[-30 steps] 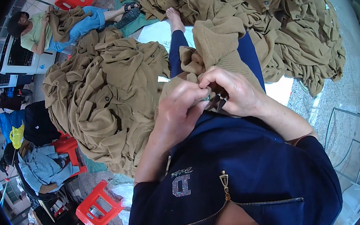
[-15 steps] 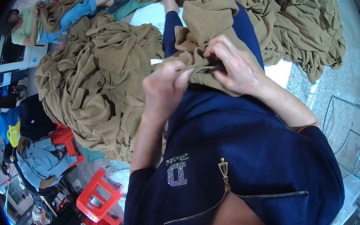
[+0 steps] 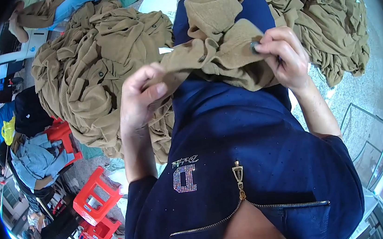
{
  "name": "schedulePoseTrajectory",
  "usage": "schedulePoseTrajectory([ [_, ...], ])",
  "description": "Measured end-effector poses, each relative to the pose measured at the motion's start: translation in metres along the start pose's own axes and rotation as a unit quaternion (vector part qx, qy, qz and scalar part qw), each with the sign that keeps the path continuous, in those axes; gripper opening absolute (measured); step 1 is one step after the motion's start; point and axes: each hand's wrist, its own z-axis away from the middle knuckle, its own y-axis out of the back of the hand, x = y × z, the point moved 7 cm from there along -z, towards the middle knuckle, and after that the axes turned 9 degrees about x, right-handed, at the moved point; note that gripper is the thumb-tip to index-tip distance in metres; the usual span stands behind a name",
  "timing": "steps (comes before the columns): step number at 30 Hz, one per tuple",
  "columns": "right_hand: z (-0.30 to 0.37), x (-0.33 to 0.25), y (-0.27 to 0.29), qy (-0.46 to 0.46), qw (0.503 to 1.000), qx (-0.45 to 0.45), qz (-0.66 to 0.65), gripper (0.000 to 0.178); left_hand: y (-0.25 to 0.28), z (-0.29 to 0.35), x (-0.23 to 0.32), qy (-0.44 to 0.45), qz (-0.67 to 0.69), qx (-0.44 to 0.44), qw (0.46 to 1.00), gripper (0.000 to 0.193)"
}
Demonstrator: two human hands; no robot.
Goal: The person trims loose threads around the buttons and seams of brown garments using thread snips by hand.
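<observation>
A tan-brown knit cardigan [image 3: 236, 54] lies across my thighs, its front edge stretched between both hands. My left hand [image 3: 144, 94] is closed with a pinch on the edge at its left end; the fingertips are slightly blurred. My right hand [image 3: 287, 58] pinches the other side of the cloth, thumb and fingers at a dark round button [image 3: 254, 47]. Between the hands, a small dark spot shows on the edge; I cannot tell if it is a button or a buttonhole. Folded cloth of the same cardigan rises toward my knees.
A big pile of brown knit garments [image 3: 89, 79] lies at my left, another pile [image 3: 330, 21] at the far right. Red plastic stools [image 3: 97, 197] stand at lower left. Other people sit along the left side, one with brown cloth. A metal-framed rack [image 3: 371, 142] stands at right.
My hands have moved apart, the left one to the left and the right one to the right. The cardigan edge, bunched between them before, is now spread out and the button shows.
</observation>
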Motion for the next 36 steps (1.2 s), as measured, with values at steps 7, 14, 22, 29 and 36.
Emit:
schedulePoseTrajectory([
  [7,-0.021,-0.049,-0.031,0.086,0.985,0.037,-0.145,0.031,-0.071,-0.017,0.010,0.011,-0.072,0.035,0.997,0.014],
  [14,-0.016,-0.040,-0.047,0.017,0.986,-0.013,-0.167,0.022,-0.074,-0.018,0.018,-0.196,-0.273,-0.010,0.942,0.023],
  [22,-0.032,-0.016,-0.055,-0.105,0.966,-0.107,-0.212,0.017,-0.074,-0.021,0.027,-0.253,-0.341,-0.033,0.905,0.029],
  [29,-0.006,-0.022,-0.098,-0.153,0.948,-0.094,-0.262,0.018,-0.050,0.009,0.009,-0.406,-0.487,0.077,0.769,0.018],
  [36,-0.047,0.075,-0.136,-0.064,0.990,-0.108,-0.071,0.014,-0.017,-0.014,-0.012,-0.284,-0.486,0.189,0.805,0.015],
])
